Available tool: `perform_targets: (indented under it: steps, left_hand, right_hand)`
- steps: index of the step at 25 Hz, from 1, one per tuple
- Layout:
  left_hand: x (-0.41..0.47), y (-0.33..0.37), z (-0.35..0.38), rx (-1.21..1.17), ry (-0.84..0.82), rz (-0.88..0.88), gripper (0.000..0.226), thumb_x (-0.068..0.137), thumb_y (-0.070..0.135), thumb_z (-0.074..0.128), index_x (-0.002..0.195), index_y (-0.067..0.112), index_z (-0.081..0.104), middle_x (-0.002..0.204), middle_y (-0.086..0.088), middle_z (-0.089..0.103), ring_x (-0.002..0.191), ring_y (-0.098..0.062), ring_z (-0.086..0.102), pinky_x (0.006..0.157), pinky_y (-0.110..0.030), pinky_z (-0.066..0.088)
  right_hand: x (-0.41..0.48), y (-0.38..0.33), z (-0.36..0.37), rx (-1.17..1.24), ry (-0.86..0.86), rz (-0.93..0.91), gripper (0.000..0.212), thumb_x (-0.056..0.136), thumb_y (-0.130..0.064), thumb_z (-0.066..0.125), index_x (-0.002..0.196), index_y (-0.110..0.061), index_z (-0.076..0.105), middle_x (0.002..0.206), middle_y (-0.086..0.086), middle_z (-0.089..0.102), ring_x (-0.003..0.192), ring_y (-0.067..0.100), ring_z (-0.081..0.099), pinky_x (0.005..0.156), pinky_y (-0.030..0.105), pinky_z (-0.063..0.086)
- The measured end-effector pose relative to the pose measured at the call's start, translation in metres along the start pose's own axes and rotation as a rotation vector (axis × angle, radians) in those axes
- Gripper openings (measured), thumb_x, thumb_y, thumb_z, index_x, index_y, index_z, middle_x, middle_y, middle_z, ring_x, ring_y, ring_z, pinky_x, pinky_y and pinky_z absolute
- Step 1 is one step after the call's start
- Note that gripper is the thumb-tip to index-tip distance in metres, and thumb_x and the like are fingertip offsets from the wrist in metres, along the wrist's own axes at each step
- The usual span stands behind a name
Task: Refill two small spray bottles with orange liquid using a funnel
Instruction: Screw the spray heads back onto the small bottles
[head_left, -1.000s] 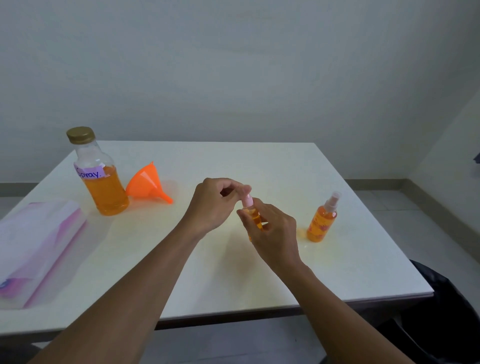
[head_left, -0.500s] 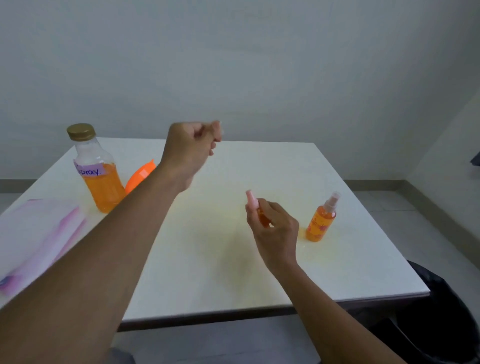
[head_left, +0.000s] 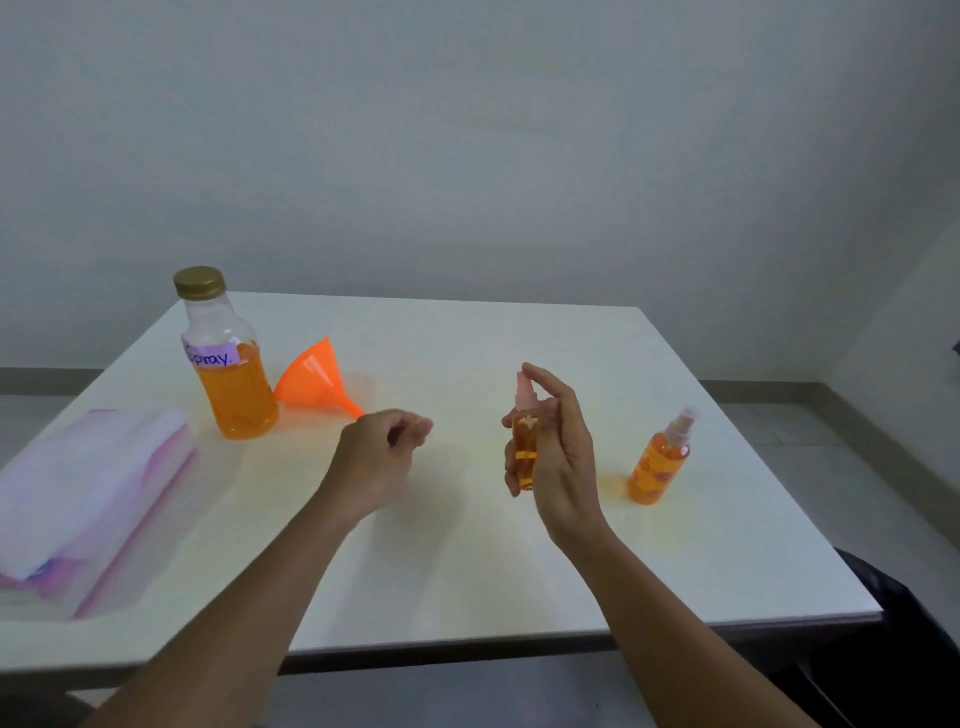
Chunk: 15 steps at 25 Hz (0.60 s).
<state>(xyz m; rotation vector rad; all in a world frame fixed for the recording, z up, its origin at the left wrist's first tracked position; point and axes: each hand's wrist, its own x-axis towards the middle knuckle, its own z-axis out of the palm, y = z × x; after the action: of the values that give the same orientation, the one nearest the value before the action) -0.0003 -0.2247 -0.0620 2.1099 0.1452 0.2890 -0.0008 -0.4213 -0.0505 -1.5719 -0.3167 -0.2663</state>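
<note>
Now the capped bottle (head_left: 228, 364) and funnel (head_left: 310, 378) sit idle, far left. My left hand (head_left: 382, 452), raised a moment ago, has dropped low, fingers curled; whether they pinch anything, I cannot tell. My right hand (head_left: 563, 457) grips a filled sprayer (head_left: 523, 457), forefinger on its nozzle. A second sprayer (head_left: 660, 465) stands right. Refilling appears finished.

A pale purple paper label (head_left: 213, 357) on the tall gold-capped bottle (head_left: 231, 395), far left on the table, reads "Spray." in handwriting. The small spray bottle (head_left: 660, 462) standing at the right carries reddish print too small to read.
</note>
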Motion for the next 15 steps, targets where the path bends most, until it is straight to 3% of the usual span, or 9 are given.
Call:
perform_targets:
  steps: [3,6,15]
  left_hand:
    - [-0.015,-0.023,0.004,0.010,0.018,-0.004,0.014,0.095,0.028,0.062,0.088,0.021,0.071,0.084,0.012,0.069,0.077,0.003,0.061,0.062,-0.003,0.039]
    - [-0.027,-0.036,0.005,-0.031,0.056,0.036,0.012,0.096,0.028,0.061,0.093,0.022,0.071,0.094,0.013,0.069,0.085,0.002,0.062,0.068,-0.004,0.041]
    - [-0.032,-0.041,0.008,-0.051,0.042,0.130,0.013,0.096,0.027,0.061,0.096,0.021,0.072,0.095,0.013,0.068,0.089,0.001,0.061,0.073,-0.004,0.043]
  right_hand:
    - [0.005,-0.005,-0.004,-0.063,0.020,-0.019,0.027,0.106,-0.036,0.042,0.131,-0.045,0.047,0.092,0.003,0.061,0.055,0.027,0.055,0.045,0.031,0.053]
    - [0.010,-0.009,-0.008,-0.135,0.025,-0.036,0.036,0.104,-0.033,0.050,0.138,-0.041,0.042,0.094,0.001,0.061,0.054,0.036,0.057,0.044,0.033,0.055]
    - [0.022,-0.005,-0.019,-0.390,-0.017,-0.006,0.034,0.106,-0.035,0.044,0.139,-0.036,0.036,0.099,-0.007,0.056,0.055,0.023,0.065,0.045,0.036,0.056]
